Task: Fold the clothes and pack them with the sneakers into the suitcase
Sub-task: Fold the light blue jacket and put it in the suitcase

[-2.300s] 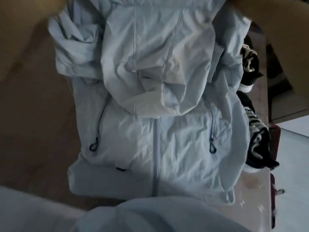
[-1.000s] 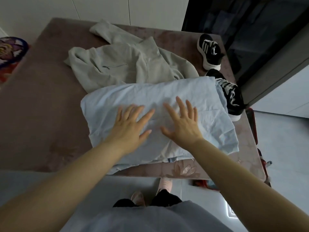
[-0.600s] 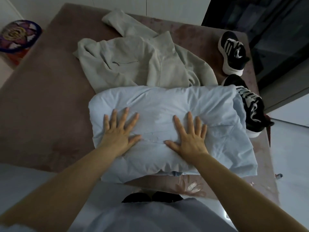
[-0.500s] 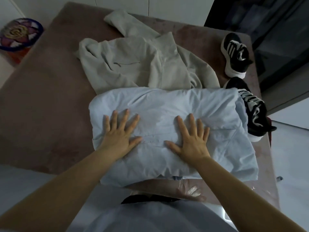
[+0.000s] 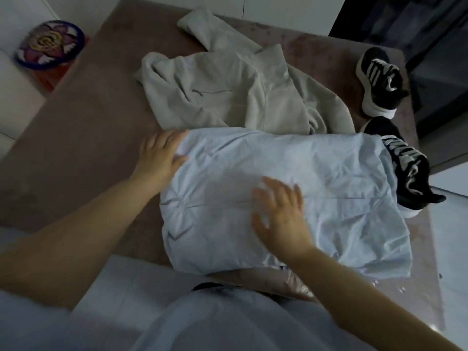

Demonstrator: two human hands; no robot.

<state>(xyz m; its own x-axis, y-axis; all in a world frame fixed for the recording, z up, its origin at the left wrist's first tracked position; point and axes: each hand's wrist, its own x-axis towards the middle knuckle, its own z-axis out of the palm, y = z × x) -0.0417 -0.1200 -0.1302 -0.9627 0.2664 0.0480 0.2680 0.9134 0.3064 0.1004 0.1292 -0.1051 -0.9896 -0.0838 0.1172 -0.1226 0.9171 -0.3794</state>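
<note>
A folded pale blue jacket (image 5: 316, 178) lies on the near part of the brown-pink table (image 5: 83, 127). My left hand (image 5: 159, 155) rests at the jacket's left edge, thumb on the cloth and fingers at the far-left corner. My right hand (image 5: 281, 214) hovers blurred over the jacket's middle, fingers spread, holding nothing. Behind the jacket a grey-beige hoodie (image 5: 228, 89) lies unfolded. Two black sneakers with white stripes stand at the right: one (image 5: 379, 82) farther back, one (image 5: 405, 168) partly under the jacket's right end. No suitcase is visible.
A round colourful patterned object (image 5: 49, 44) sits on an orange stand off the table's far left. Dark furniture fills the upper right. A white floor lies to the right of the table, whose near edge meets my body.
Both hands were pressing flat on the jacket. Now my left hand has slid out to its left edge, and my right hand has lifted and is moving over the middle.
</note>
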